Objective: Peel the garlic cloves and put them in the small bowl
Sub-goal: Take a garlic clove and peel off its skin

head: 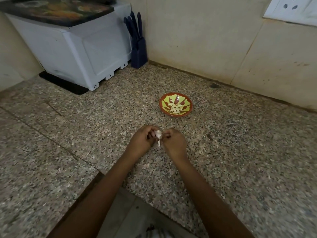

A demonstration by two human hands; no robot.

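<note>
Garlic clove (pixel 158 134): we note it held above the speckled stone counter (pixel 77 138), between both hands and nearer to us than the small bowl (pixel 178 115). The left hand (pixel 142 140) has its fingers curled round the clove. The right hand (pixel 174 143) pinches it from the other side, and the two hands sit close together. A strip of pale skin (pixel 159 143) hangs down from the clove between them. The small bowl stands on the counter beyond the hands, apart from them, with several peeled cloves (pixel 175 108) lying inside. Far left we record a white box (pixel 77 54) on a dark mat, with a knife block (pixel 139 54) just beside it against the wall.
</note>
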